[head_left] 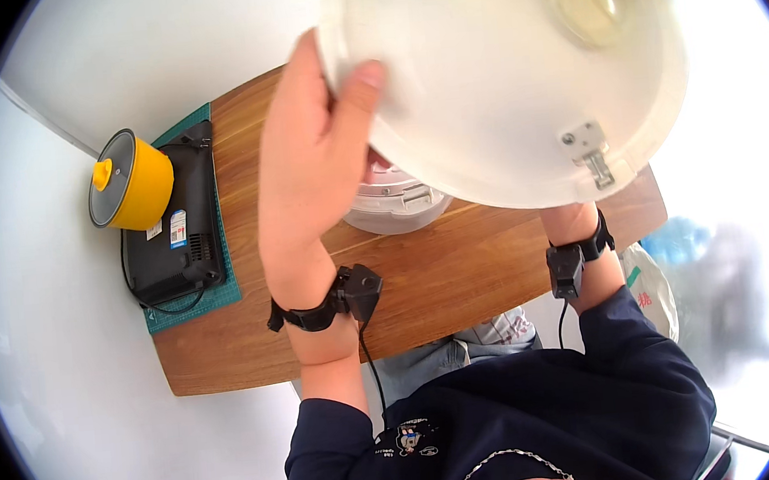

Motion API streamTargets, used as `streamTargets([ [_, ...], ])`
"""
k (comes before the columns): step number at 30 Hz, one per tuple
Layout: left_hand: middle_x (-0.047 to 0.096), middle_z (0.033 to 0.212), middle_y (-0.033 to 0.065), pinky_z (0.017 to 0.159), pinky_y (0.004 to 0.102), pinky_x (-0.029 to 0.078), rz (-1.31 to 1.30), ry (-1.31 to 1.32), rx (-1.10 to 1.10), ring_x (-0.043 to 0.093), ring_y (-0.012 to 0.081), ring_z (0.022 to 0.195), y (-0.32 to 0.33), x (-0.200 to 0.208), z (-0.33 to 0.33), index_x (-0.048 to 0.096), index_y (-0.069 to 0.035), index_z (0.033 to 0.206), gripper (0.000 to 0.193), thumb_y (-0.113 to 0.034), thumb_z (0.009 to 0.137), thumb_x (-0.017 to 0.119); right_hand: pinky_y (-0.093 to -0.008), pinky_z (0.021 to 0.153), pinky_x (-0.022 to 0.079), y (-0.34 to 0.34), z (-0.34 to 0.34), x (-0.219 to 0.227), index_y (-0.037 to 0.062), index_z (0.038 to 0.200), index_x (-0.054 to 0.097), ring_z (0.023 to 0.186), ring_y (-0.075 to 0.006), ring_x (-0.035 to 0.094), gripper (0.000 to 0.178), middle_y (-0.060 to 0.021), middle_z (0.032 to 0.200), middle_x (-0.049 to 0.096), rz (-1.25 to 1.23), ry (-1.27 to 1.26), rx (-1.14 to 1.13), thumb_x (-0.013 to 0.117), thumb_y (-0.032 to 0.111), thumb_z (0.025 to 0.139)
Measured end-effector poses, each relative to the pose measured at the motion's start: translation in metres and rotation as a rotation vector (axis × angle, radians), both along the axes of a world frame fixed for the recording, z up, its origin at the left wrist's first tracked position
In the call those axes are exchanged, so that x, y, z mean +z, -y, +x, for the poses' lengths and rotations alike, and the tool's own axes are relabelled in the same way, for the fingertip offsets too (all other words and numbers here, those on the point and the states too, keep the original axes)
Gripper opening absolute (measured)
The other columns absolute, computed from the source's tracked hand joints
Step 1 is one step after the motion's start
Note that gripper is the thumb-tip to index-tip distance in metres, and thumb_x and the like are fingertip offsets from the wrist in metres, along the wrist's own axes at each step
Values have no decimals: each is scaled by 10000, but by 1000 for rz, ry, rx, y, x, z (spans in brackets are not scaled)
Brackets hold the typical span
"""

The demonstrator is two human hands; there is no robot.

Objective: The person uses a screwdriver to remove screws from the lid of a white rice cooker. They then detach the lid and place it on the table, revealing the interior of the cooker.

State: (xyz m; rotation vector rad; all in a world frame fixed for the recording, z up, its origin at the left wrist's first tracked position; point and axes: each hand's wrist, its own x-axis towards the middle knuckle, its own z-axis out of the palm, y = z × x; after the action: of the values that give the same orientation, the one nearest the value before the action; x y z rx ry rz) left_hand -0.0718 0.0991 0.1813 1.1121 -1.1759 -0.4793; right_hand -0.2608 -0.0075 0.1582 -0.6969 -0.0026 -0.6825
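The left hand's (304, 156) fingers clamp a white lid (489, 75), which slackened grip could drop past the counter's (443, 276) right edge; the right hand's (569, 219), hidden, cannot be judged.

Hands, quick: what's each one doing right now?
Left hand: holding the lid by its edge.
Right hand: mostly hidden behind the lid; grip cannot be told.

Two bare hands (303, 146), one mostly hidden, are at one big round white plastic lid (480, 76) with two silver metal pieces (588, 144) showing. Just below the grip: two black wrist straps (314, 317). Left of it: one round yellow pot (147, 188), one black machine (196, 181), one green mat (216, 300). Under it: one round whitish tub (396, 217), one brown wooden table (429, 277).
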Motion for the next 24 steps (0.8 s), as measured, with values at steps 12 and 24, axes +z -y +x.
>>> streamTargets([
  [12, 661, 794, 142, 395, 274, 415, -254, -318, 651, 583, 162, 489, -52, -17, 114, 529, 60, 1080, 190, -81, 952, 539, -274, 872, 472, 70, 4, 2, -62, 1413, 525, 946, -121, 595, 411, -55, 1078, 670, -553, -355, -444, 506, 130, 1051],
  [24, 632, 1004, 313, 472, 331, 543, 108, -308, 651, 690, 244, 601, 16, -99, 173, 283, 161, 1277, 495, -134, 965, 530, -229, 842, 469, 84, 3, -36, 14, 1164, 738, 875, -65, 582, 211, -5, 986, 676, -734, -517, -744, 609, 111, 1029],
])
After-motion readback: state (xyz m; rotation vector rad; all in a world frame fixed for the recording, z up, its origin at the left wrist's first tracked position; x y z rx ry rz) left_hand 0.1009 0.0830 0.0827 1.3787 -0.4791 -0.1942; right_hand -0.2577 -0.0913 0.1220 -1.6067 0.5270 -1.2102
